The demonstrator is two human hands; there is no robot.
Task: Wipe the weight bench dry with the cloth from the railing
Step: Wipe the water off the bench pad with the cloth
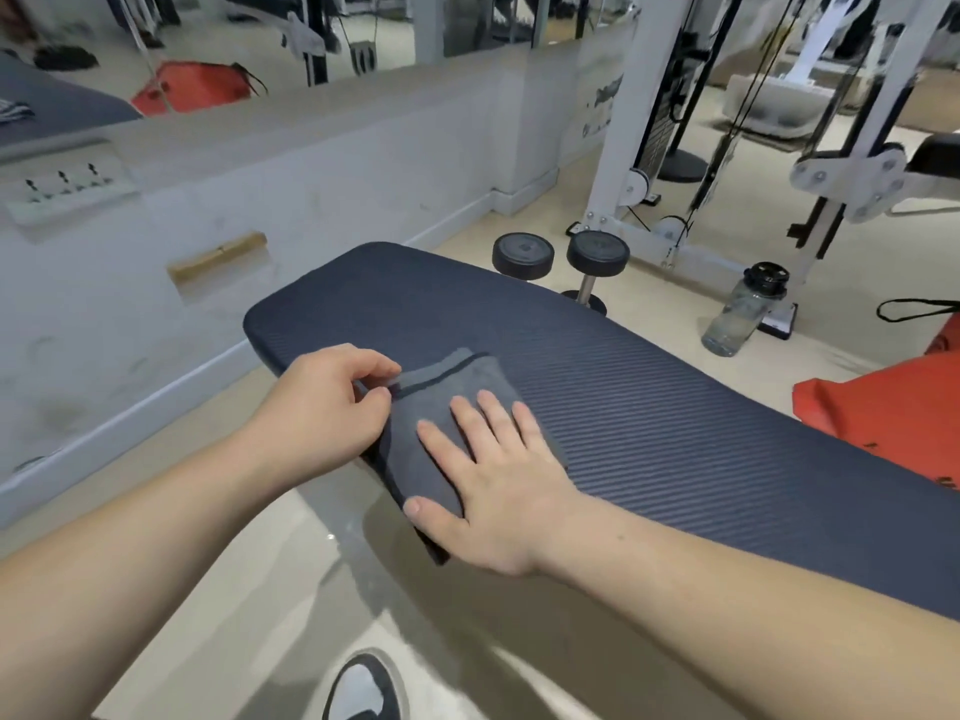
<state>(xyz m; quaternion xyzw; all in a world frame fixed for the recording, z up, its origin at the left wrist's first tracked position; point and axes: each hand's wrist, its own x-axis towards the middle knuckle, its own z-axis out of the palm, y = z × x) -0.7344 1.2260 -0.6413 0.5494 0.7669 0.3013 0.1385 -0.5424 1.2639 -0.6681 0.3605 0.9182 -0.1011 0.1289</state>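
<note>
The weight bench has a dark blue ribbed pad that runs from centre left to the right edge of the head view. A folded grey cloth lies on the pad's near edge. My right hand lies flat on the cloth with fingers straight and spread. My left hand pinches the cloth's left edge between thumb and curled fingers. The lower part of the cloth hangs slightly over the bench edge.
Two black dumbbells stand on the floor behind the bench. A clear water bottle sits beside a white cable machine. A red bag lies at the right. A low grey wall runs along the left.
</note>
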